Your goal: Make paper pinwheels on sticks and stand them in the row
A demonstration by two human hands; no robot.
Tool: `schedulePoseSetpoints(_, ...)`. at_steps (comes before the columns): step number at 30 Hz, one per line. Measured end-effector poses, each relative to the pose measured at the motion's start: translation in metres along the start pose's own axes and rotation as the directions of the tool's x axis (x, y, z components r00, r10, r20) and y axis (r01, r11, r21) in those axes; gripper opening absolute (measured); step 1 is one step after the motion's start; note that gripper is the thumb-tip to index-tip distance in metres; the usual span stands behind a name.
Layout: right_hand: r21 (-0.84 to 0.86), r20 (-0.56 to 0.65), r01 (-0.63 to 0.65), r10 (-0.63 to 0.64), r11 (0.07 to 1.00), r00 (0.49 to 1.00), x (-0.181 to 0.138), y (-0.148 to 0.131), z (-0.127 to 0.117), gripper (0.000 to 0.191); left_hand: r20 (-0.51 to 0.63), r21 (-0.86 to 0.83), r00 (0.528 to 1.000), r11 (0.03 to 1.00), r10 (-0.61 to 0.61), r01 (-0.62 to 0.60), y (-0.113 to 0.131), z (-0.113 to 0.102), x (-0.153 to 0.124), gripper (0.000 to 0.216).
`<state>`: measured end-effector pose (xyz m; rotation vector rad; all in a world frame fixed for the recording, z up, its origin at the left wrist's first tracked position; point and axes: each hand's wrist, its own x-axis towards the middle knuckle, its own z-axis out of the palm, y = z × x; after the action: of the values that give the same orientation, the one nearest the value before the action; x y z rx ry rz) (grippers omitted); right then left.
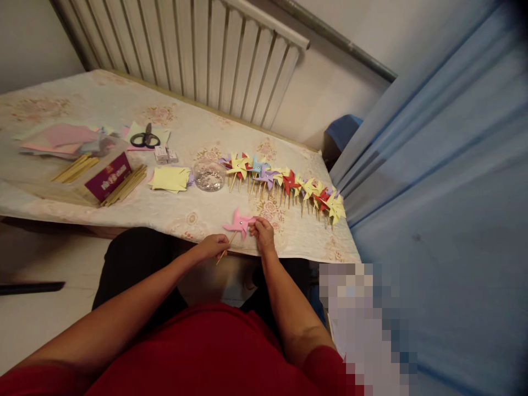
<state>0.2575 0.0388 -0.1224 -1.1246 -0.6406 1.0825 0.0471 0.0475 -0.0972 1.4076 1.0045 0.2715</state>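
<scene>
From my remote seat, I have the pink pinwheel (241, 223) just below the middle of the frame, over the near edge of the desk (165, 214). The left hand (212, 246) has its fingers closed around the wooden stick (232, 240), which slants up to the paper head. The right hand (263, 234) has its fingers drawn narrow, pinching the edge of a blade at the head's right side.

I judge the step in hand to be shaping or checking the blades, since the head already sits on its stick with a pin at its centre. The next move, as I read it, calls for a steady left grip and a light right touch, because the paper could crease or tear if pulled hard.

Right of centre, finished-looking pinwheels (290, 182) lie in a slanting row, apart from both hands. Left of that row I see a clear dish (206, 166) of small shiny pieces, then yellow paper (170, 179). Scissors (145, 138) lie farther toward the upper left.
</scene>
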Motion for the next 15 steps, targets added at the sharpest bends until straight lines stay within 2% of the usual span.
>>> schedulePoseSetpoints(9, -0.064, -0.005, 0.044, -0.044, 0.997, 0.999, 0.0002, 0.0011, 0.0016, 0.013, -0.002, 0.023, 1.000, 1.000, 0.014, -0.014, -0.0047, 0.0041, 0.0049, 0.018)
schedulePoseSetpoints(15, -0.065, -0.050, 0.020, -0.023, 0.998, 0.998, -0.0004, 0.0001, 0.0036, 0.017, -0.014, 0.010, 1.000, 1.000, 0.006, -0.006, -0.0034, 0.0064, 0.0048, 0.017)
